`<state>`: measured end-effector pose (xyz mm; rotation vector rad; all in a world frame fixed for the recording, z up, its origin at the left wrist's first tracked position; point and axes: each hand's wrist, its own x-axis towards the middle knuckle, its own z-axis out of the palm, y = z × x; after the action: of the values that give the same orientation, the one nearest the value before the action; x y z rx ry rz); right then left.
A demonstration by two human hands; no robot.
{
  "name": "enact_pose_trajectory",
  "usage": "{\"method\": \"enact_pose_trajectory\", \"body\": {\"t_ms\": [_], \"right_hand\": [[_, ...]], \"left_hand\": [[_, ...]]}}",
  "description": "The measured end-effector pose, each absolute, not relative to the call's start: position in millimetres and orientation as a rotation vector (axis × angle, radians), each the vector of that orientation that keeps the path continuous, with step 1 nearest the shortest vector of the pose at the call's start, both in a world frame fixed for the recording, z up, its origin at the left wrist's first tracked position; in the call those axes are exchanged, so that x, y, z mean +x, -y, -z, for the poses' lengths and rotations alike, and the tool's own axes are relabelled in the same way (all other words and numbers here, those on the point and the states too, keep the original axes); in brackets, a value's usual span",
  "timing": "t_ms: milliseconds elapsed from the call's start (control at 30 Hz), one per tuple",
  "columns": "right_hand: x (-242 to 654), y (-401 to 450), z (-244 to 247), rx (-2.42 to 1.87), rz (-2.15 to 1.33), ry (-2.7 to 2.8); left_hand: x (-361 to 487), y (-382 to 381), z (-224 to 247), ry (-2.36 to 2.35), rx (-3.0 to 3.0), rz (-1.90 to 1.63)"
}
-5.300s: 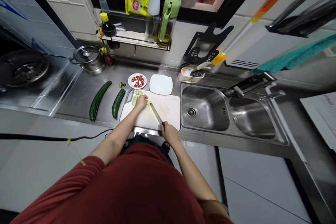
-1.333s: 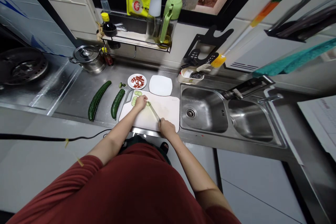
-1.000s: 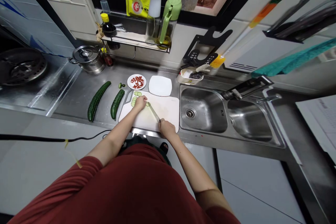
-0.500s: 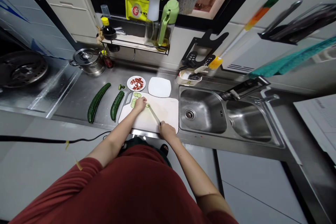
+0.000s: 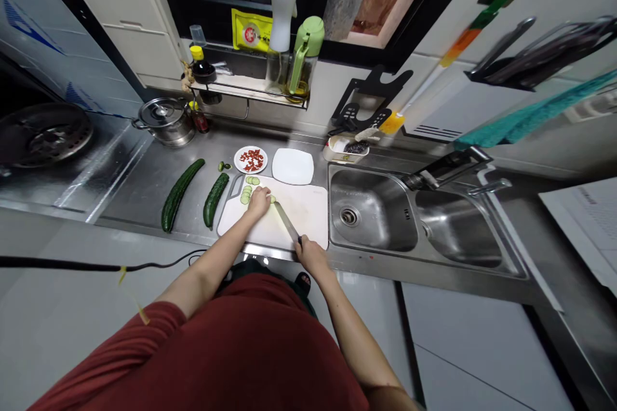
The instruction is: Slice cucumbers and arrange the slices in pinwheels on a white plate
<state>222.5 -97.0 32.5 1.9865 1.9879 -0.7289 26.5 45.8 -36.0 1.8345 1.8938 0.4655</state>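
Note:
My right hand (image 5: 312,253) is wrapped round the handle of a knife (image 5: 288,222), whose blade slants up and left over the white cutting board (image 5: 308,209). The blade tip is beside pale green cucumber slices (image 5: 272,199). My left hand (image 5: 259,201) rests closed on the board just left of the tip; what its fingers hold, if anything, is hidden. More cucumber slices (image 5: 246,194) lie to its left. Two whole cucumbers, one long (image 5: 182,195) and one shorter (image 5: 215,200), lie left of the board.
Behind the board stand a plate of chopped red pieces (image 5: 250,159) and a square white plate (image 5: 292,166). Small green ends (image 5: 223,167) lie nearby. A double sink (image 5: 373,209) is on the right, a steel pot (image 5: 167,122) at the back left.
The whole view has shifted slightly, with the counter lower in the picture. My left hand looks more closed over the board. The knife has moved a little, its tip still near the slices.

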Motion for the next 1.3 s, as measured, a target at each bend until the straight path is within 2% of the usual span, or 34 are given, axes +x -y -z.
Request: {"method": "enact_pose_trajectory", "body": {"t_ms": [333, 767, 1300], "right_hand": [[236, 102, -18, 2.277, 0.789, -1.853], [238, 89, -17, 2.26, 0.773, -1.794], [232, 82, -16, 2.239, 0.781, -1.773]], "left_hand": [[28, -45, 40, -1.878, 1.792, -0.493], [28, -47, 35, -1.895, 1.704, -0.571], [26, -15, 41, -1.717, 1.377, -0.883]]}}
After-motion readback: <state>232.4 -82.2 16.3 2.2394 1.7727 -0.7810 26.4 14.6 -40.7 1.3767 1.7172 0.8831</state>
